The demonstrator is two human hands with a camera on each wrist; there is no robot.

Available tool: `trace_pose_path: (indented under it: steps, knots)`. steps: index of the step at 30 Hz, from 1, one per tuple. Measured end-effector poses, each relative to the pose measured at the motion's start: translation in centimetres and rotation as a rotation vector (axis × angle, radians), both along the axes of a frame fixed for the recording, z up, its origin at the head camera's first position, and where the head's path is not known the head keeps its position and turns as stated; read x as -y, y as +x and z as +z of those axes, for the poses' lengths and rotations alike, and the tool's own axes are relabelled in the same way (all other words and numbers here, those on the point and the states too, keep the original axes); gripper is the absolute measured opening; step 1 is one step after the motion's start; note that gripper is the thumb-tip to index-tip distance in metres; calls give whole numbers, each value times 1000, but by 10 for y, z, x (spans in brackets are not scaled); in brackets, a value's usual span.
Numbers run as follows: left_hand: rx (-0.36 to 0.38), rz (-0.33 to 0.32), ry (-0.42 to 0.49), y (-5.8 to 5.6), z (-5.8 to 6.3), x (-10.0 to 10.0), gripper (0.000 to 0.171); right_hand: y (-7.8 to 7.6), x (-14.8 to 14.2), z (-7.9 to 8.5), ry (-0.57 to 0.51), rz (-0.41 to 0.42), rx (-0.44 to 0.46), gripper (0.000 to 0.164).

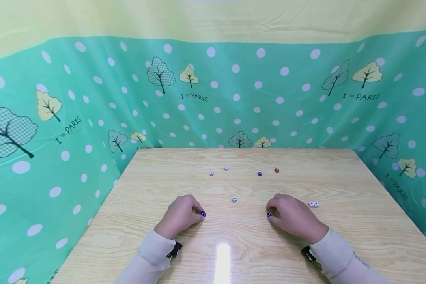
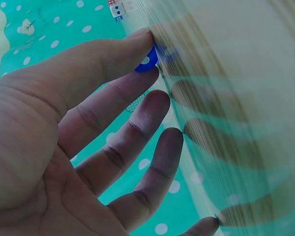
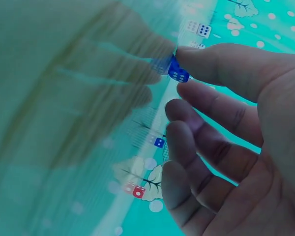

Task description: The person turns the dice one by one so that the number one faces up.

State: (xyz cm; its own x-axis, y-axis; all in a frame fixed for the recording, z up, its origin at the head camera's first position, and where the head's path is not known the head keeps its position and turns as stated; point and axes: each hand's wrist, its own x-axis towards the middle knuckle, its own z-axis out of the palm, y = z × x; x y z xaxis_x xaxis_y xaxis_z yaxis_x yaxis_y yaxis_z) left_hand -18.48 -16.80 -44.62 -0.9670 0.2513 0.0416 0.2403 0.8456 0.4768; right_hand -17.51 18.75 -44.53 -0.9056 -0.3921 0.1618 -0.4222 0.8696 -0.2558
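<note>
My left hand [image 1: 182, 215] pinches a blue die [image 1: 203, 213] with white pips between thumb and forefinger, down at the tabletop. In the left wrist view most of that blue die [image 2: 146, 61] is covered by the thumb, and the other fingers spread loosely below. Opposite it, my right hand [image 1: 292, 216] has a second blue die [image 1: 268, 215] between thumb and forefinger. The right wrist view shows this blue die [image 3: 179, 73] standing at the table surface by the thumb tip. Between the hands and slightly farther away lies a white die [image 1: 234, 199].
Toward the back of the wooden table [image 1: 163, 244] are two white dice [image 1: 211, 173], a blue die [image 1: 259, 173] and a red die [image 1: 277, 170]. Two white dice [image 1: 314, 204] sit side by side just beyond the right hand. A green dotted curtain [image 1: 234, 94] surrounds the table.
</note>
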Motion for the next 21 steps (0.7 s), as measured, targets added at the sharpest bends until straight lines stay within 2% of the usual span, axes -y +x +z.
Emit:
trace_pose_path:
  steps: [12, 18, 21]
  knots:
    - [13, 9, 7, 1, 1, 1, 12, -1, 1, -1, -12, 57, 38, 12]
    - [35, 8, 9, -1, 2, 0, 12, -3, 0, 0, -56, 78, 55, 13]
    - [32, 10, -20, -6, 2, -1, 12, -5, -1, -1, -94, 84, 75, 13]
